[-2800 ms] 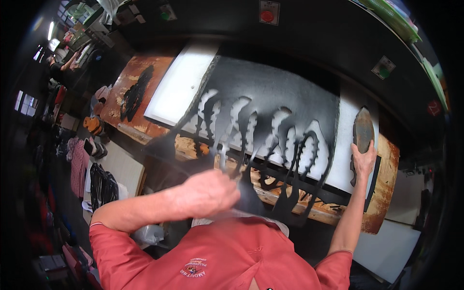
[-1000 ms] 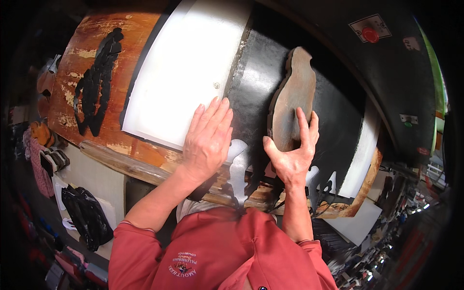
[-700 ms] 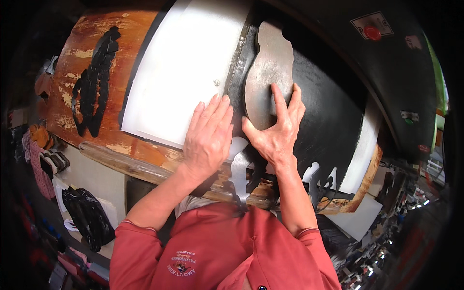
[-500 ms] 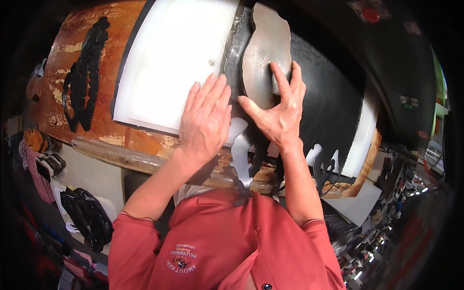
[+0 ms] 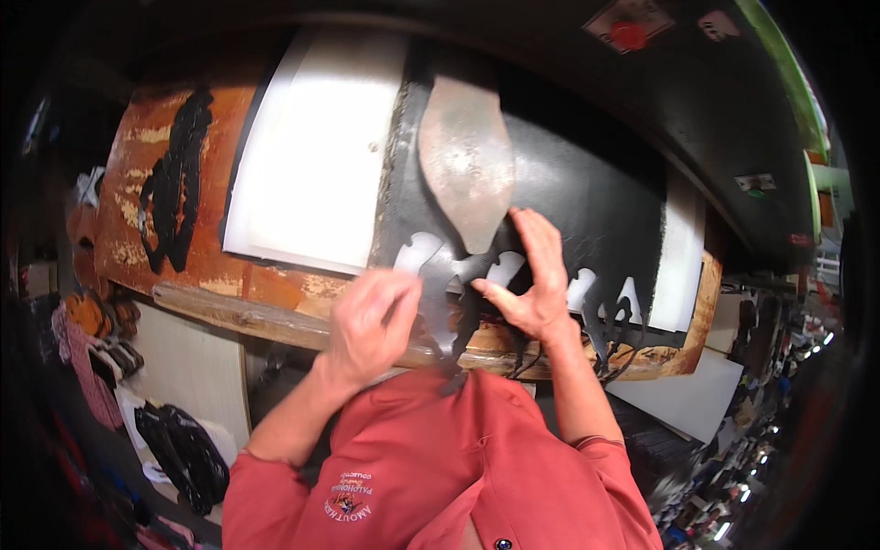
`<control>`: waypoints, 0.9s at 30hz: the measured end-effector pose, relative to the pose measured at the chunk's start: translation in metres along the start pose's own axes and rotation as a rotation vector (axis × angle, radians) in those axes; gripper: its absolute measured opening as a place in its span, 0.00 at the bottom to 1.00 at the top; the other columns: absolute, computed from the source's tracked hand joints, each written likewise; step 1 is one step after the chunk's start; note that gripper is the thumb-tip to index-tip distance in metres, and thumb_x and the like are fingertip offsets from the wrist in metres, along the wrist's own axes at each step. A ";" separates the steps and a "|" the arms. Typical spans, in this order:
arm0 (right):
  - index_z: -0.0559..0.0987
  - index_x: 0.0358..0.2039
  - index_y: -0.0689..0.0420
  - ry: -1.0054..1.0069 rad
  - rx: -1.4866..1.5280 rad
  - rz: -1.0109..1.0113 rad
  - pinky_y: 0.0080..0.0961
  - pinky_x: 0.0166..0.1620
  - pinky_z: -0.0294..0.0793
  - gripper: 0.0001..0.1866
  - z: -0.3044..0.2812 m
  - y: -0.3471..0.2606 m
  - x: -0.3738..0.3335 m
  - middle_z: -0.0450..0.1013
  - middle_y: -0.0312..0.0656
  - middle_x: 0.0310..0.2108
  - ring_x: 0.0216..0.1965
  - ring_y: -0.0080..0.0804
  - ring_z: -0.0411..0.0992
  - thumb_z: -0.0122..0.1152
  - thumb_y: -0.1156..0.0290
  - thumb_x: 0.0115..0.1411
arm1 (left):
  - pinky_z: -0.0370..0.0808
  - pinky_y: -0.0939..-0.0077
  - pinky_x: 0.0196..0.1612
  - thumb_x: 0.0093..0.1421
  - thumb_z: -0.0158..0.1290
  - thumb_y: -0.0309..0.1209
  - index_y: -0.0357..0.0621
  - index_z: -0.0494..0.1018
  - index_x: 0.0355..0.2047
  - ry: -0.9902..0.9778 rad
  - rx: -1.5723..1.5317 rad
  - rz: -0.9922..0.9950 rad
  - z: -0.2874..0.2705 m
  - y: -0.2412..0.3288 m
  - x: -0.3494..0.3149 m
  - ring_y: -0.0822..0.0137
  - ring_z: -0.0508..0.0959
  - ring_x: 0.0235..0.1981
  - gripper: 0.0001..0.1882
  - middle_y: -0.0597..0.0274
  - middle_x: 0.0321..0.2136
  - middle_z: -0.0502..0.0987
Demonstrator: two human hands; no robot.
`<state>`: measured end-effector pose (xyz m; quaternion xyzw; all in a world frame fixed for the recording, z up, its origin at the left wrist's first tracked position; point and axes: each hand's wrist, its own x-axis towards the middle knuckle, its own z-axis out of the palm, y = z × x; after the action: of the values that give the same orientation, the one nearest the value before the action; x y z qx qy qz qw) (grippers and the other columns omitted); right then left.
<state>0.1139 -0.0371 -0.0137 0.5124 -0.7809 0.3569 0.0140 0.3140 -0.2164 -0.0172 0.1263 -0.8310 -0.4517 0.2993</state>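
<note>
A cutting die (image 5: 467,165) in dull metal, lying flat on a black sheet (image 5: 587,170). Grey over most of its face, tinged with brown, mottled and worn, with a soft sheen from the light. Long and leaf-like in outline, bulging at both sides, gently wavy along the edges, narrowing to a blunt tip toward the person. Far end sunk in shadow and hard to part from the sheet; underside hidden.

Just right of the die's near end, the right hand (image 5: 548,286), thumb and fingers spread well apart, forefinger close beside the die's edge. Impossible to tell contact from a thin gap. Left of the die's tip and nearer the person, the left hand (image 5: 362,321), blurred, fingers bent in toward the thumb. Impossible to tell whether pinching anything.

Around the die's tip and off to its right, white-showing openings (image 5: 579,288) in the sheet, partly covered by the hands. Below the tip, dangling black remnants (image 5: 442,321), smeared at their lower ends.

Left of the die, a white board (image 5: 307,165), washed out by glare. Farther left, a scuffed orange-brown wooden bench (image 5: 234,128) with a heap of black cut pieces (image 5: 188,165), difficult to tell one from another. Beyond the die to the upper right, a red push button (image 5: 629,36) on dark housing, cut off above.
</note>
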 end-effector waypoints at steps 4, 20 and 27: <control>0.75 0.61 0.65 0.072 -0.089 0.009 0.48 0.63 0.72 0.42 0.009 0.002 -0.001 0.75 0.57 0.57 0.59 0.58 0.73 0.82 0.61 0.48 | 0.76 0.58 0.35 0.58 0.64 0.18 0.39 0.75 0.35 0.051 0.054 0.034 0.021 0.007 -0.026 0.48 0.79 0.32 0.09 0.52 0.31 0.78; 0.80 0.32 0.59 1.303 0.041 0.341 0.22 0.33 0.72 0.15 -0.226 0.088 -0.047 0.75 0.35 0.23 0.27 0.20 0.72 0.57 0.64 0.75 | 0.72 0.67 0.26 0.72 0.58 0.29 0.38 0.72 0.31 0.252 0.169 -0.067 0.043 -0.038 -0.035 0.63 0.75 0.20 0.12 0.56 0.20 0.74; 0.87 0.46 0.60 1.072 0.047 0.288 0.27 0.45 0.81 0.13 -0.260 0.208 -0.052 0.83 0.38 0.40 0.41 0.24 0.78 0.61 0.65 0.73 | 0.73 0.71 0.36 0.70 0.60 0.36 0.39 0.77 0.33 0.227 0.001 -0.195 0.070 -0.043 0.080 0.71 0.74 0.31 0.13 0.63 0.28 0.75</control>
<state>-0.1192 0.1988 0.0471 0.1473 -0.7186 0.5833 0.3490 0.2058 -0.2314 -0.0507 0.2569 -0.7757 -0.4610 0.3460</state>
